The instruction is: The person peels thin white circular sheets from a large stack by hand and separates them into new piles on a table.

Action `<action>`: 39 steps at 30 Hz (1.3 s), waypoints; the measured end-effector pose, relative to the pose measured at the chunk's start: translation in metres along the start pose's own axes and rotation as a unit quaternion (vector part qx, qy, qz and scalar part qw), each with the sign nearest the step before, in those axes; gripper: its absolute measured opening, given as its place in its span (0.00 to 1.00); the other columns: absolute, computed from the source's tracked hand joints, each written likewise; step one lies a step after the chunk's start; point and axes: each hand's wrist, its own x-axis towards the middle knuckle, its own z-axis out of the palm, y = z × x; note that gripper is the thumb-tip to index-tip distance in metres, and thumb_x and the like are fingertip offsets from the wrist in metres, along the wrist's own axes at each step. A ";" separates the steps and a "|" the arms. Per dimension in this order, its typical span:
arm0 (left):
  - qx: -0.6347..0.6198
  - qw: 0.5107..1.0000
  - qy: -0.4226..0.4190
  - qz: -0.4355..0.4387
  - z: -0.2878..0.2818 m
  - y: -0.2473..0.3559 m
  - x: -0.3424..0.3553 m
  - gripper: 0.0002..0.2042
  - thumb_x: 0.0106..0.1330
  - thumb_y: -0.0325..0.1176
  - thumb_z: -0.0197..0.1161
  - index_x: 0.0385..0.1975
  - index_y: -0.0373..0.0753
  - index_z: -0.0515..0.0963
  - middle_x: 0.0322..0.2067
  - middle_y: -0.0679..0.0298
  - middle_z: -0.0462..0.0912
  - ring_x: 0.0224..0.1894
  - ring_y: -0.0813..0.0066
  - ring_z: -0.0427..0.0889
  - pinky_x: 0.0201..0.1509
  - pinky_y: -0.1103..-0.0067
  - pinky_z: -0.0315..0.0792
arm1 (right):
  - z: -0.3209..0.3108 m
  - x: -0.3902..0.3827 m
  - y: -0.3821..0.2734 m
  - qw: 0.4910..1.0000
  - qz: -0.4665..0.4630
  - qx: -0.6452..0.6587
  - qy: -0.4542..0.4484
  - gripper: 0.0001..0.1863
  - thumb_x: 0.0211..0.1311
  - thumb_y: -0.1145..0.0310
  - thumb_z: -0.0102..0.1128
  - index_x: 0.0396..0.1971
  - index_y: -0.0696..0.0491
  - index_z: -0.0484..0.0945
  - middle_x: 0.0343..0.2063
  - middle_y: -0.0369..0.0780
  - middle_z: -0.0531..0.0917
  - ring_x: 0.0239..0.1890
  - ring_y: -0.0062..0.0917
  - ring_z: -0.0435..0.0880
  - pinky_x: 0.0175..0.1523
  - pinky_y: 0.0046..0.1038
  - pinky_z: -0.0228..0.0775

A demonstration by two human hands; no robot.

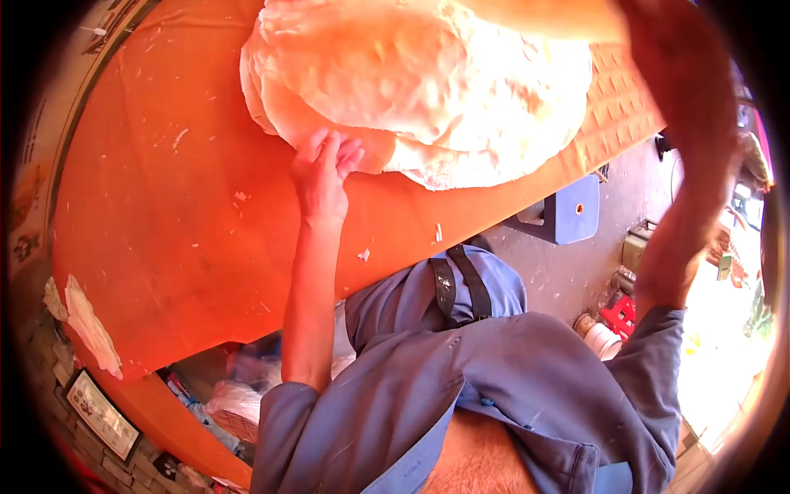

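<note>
A large, pale, wrinkled sheet [428, 82] lies in a rounded heap on the orange-covered surface [164, 222], its near edge ragged. Strong light washes out its surface, so I cannot tell its material. At its near left edge, my left hand [321, 177] has curled fingers that appear to pinch the rim. An orange patch shows beside those fingers, where the edge looks folded. My right arm [691, 165] rises along the right side, close to the camera. Blur and the top of the picture hide the right hand's fingers and anything they hold.
Small pale flakes dot the orange cover, and a torn pale strip [90, 325] hangs at its left edge. A blue plastic stool [576, 210] stands beyond the table's near edge. On the floor at right are a red crate [619, 317] and a white bucket [603, 341].
</note>
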 end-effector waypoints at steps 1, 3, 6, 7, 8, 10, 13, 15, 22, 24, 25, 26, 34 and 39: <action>-0.053 0.997 -0.056 -0.032 0.015 0.002 0.003 0.16 0.70 0.33 0.58 0.51 0.29 0.71 0.41 0.54 0.78 0.45 0.61 0.81 0.50 0.71 0.79 | -0.006 -0.006 0.046 0.911 -0.018 0.024 -0.410 0.09 0.61 0.74 0.58 0.40 0.56 0.82 0.18 0.40 0.79 0.24 0.13 0.75 0.29 0.24 0.68; -0.062 0.997 -0.046 -0.028 0.019 -0.001 0.008 0.15 0.69 0.32 0.59 0.50 0.28 0.71 0.41 0.54 0.78 0.44 0.60 0.82 0.48 0.71 0.80 | 0.040 -0.051 0.005 0.881 0.018 0.104 -0.461 0.09 0.58 0.73 0.55 0.35 0.55 0.82 0.24 0.47 0.83 0.25 0.36 0.84 0.30 0.35 0.72; -0.100 0.992 -0.074 -0.038 0.036 -0.003 0.014 0.11 0.69 0.31 0.59 0.45 0.31 0.72 0.38 0.54 0.78 0.42 0.61 0.82 0.47 0.72 0.80 | 0.088 -0.133 0.003 0.831 0.029 0.187 -0.523 0.08 0.48 0.75 0.53 0.25 0.52 0.82 0.20 0.47 0.82 0.25 0.44 0.83 0.32 0.41 0.75; -0.098 0.990 -0.089 -0.042 0.037 -0.005 0.016 0.10 0.68 0.30 0.58 0.44 0.31 0.72 0.38 0.55 0.79 0.42 0.62 0.82 0.47 0.72 0.80 | 0.090 -0.135 0.007 0.836 0.025 0.185 -0.517 0.07 0.48 0.75 0.53 0.24 0.52 0.82 0.20 0.47 0.82 0.26 0.44 0.82 0.32 0.41 0.75; -0.096 0.989 -0.105 -0.047 0.039 -0.006 0.018 0.09 0.68 0.29 0.58 0.43 0.32 0.73 0.38 0.55 0.79 0.41 0.62 0.82 0.47 0.73 0.80 | 0.091 -0.135 0.009 0.840 0.023 0.182 -0.510 0.07 0.48 0.75 0.54 0.24 0.52 0.82 0.20 0.46 0.82 0.26 0.44 0.82 0.33 0.41 0.74; -0.088 0.991 -0.084 -0.055 0.029 -0.008 0.017 0.09 0.69 0.31 0.55 0.45 0.33 0.72 0.41 0.54 0.80 0.43 0.61 0.82 0.49 0.69 0.79 | 0.087 -0.090 -0.005 0.861 0.040 0.135 -0.488 0.07 0.47 0.75 0.54 0.23 0.52 0.82 0.20 0.45 0.81 0.26 0.44 0.82 0.32 0.42 0.73; -0.162 0.971 -0.142 -0.106 0.038 -0.007 0.022 0.13 0.71 0.35 0.51 0.49 0.34 0.70 0.46 0.52 0.78 0.49 0.58 0.79 0.56 0.63 0.75 | 0.086 -0.084 -0.035 0.883 0.009 0.183 -0.433 0.07 0.47 0.75 0.54 0.24 0.53 0.81 0.20 0.45 0.81 0.25 0.41 0.82 0.31 0.42 0.73; -0.175 0.965 -0.161 -0.116 0.041 -0.010 0.023 0.13 0.71 0.35 0.50 0.49 0.34 0.70 0.47 0.52 0.78 0.49 0.58 0.79 0.57 0.64 0.75 | 0.091 -0.127 -0.058 0.863 0.007 0.228 -0.450 0.06 0.45 0.75 0.55 0.23 0.54 0.80 0.20 0.46 0.81 0.26 0.41 0.82 0.31 0.42 0.72; -0.173 0.960 -0.188 -0.114 0.040 -0.009 0.022 0.18 0.72 0.42 0.44 0.46 0.31 0.71 0.47 0.53 0.78 0.48 0.58 0.77 0.60 0.63 0.70 | 0.114 -0.117 -0.096 0.828 0.013 0.257 -0.498 0.03 0.46 0.73 0.59 0.20 0.56 0.78 0.22 0.48 0.81 0.29 0.42 0.83 0.31 0.39 0.73; -0.200 0.955 -0.178 -0.129 0.035 -0.011 0.025 0.18 0.72 0.42 0.44 0.43 0.32 0.72 0.45 0.54 0.78 0.47 0.58 0.77 0.60 0.63 0.70 | 0.118 -0.139 -0.110 0.851 -0.005 0.268 -0.451 0.06 0.48 0.70 0.61 0.22 0.57 0.77 0.23 0.48 0.81 0.31 0.43 0.83 0.32 0.39 0.73; -0.220 0.942 -0.225 -0.113 0.027 -0.009 0.027 0.16 0.72 0.43 0.44 0.40 0.35 0.72 0.42 0.54 0.79 0.46 0.57 0.77 0.58 0.61 0.71 | 0.101 -0.138 -0.108 0.815 0.023 0.335 -0.472 0.10 0.48 0.66 0.63 0.27 0.57 0.76 0.27 0.46 0.82 0.37 0.42 0.83 0.36 0.39 0.73; -0.221 0.942 -0.225 -0.113 0.026 -0.011 0.028 0.16 0.72 0.43 0.44 0.40 0.35 0.72 0.42 0.54 0.79 0.46 0.57 0.77 0.58 0.61 0.71 | 0.089 -0.146 -0.104 0.808 0.062 0.387 -0.440 0.15 0.47 0.64 0.65 0.32 0.57 0.74 0.33 0.45 0.82 0.42 0.40 0.81 0.43 0.38 0.72; -0.215 0.946 -0.215 -0.110 0.052 0.008 0.021 0.21 0.74 0.46 0.43 0.51 0.33 0.72 0.44 0.50 0.79 0.54 0.52 0.75 0.66 0.59 0.64 | 0.109 -0.122 -0.063 0.770 0.044 0.145 -0.620 0.05 0.49 0.74 0.59 0.28 0.52 0.78 0.29 0.44 0.81 0.34 0.36 0.82 0.38 0.34 0.72; 0.030 0.987 -0.136 -0.079 0.049 0.004 0.004 0.17 0.73 0.36 0.49 0.52 0.29 0.70 0.43 0.50 0.78 0.47 0.59 0.81 0.51 0.69 0.78 | 0.056 0.022 0.012 0.964 0.067 0.003 -0.256 0.11 0.60 0.65 0.59 0.25 0.58 0.80 0.24 0.50 0.80 0.30 0.44 0.81 0.36 0.38 0.71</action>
